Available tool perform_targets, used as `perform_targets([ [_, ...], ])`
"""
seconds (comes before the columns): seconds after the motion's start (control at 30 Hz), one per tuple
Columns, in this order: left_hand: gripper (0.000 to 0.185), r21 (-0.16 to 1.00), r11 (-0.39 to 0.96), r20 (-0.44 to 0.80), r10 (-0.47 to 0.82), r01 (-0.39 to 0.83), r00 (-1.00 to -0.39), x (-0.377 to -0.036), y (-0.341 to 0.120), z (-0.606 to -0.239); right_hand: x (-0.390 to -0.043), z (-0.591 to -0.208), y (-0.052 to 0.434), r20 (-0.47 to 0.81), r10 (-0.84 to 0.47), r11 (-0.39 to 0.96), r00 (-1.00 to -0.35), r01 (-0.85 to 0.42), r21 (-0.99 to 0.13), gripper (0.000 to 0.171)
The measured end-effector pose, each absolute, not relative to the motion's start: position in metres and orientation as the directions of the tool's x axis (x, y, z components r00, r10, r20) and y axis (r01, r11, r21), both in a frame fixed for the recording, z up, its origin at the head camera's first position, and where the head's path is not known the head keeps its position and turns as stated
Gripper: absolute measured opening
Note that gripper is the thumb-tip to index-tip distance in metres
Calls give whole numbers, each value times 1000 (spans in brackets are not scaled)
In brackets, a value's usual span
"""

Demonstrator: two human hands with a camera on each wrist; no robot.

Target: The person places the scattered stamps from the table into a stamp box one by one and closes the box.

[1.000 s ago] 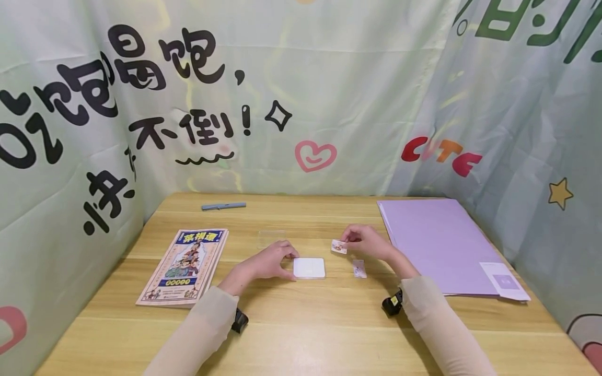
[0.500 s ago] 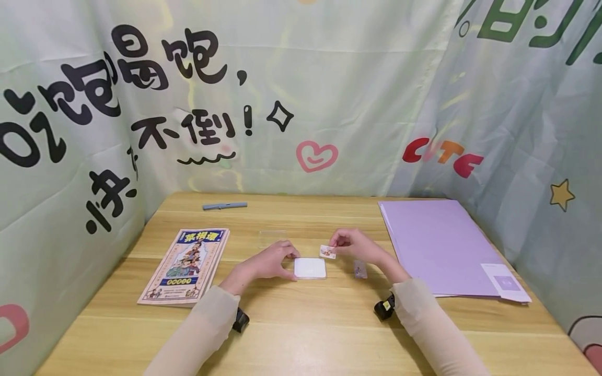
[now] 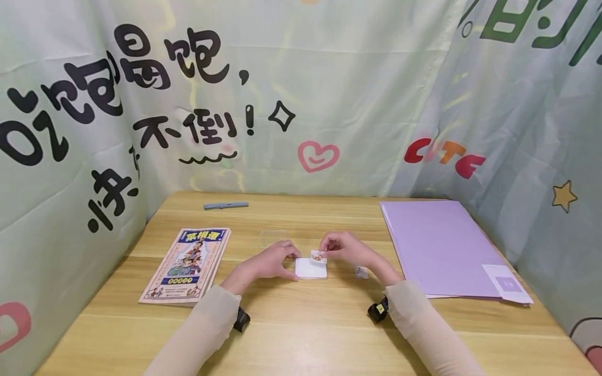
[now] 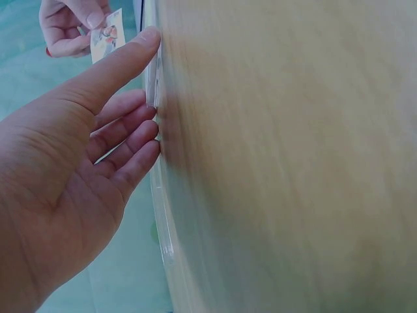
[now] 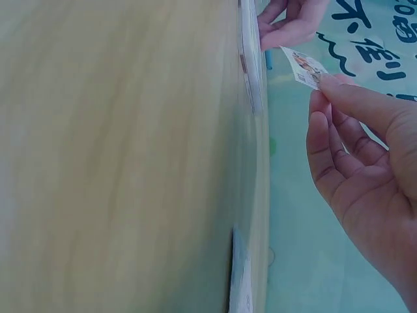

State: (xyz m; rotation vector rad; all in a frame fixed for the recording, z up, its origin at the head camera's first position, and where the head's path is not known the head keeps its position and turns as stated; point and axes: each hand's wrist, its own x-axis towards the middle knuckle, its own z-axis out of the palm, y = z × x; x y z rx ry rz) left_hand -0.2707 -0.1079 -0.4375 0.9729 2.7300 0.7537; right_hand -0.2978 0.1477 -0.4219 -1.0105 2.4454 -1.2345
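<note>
On the table lies a flat white rectangular box [image 3: 309, 270] with rounded corners, seen edge-on in the right wrist view. My left hand [image 3: 268, 262] holds it by its left end, thumb at the near corner and fingers at the far one. Between the thumb and fingertips of my right hand [image 3: 350, 248] is a small picture card [image 3: 317, 257], white-edged with a coloured print. It overlaps the box's far right part in the head view and stands tilted in the right wrist view. A second small printed card [image 3: 361, 272] lies under the right wrist, partly hidden.
Behind the left hand lies a clear plastic lid [image 3: 274, 238]. A blue pen [image 3: 226, 206] lies near the table's back edge. An illustrated booklet [image 3: 188, 266] is on the left, a large purple folder [image 3: 437, 245] on the right. Printed cloth [image 3: 367, 94] hangs around the table.
The right hand has carried the small picture card leftward, from beside the white box to over its far right part. The left hand keeps its hold on the box.
</note>
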Motion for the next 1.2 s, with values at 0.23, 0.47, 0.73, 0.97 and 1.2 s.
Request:
perform_targets([
  [0.23,51,502,665,30,627,554,-779,-271,-109,-438,-297,-425,140,105,-696,389,-710,-496,-776,6],
  [0.47,52,512,668,14,622,540,-783,-270,-108,-437,-297,-424,129,92,-717,394,-691,-511,-764,6],
  [0.73,54,498,677,8,620,541,-784,-271,-108,-438,-295,-424,122,81,-735,401,-674,-527,-750,4],
  [0.97,51,512,672,9,618,535,-786,-271,-108,-438,-294,-424,116,82,-751,388,-655,-539,-748,6],
  [1.2,50,527,672,-1,613,520,-790,-269,-108,-437,-296,-427,114,79,-736,434,-672,-559,-706,5],
])
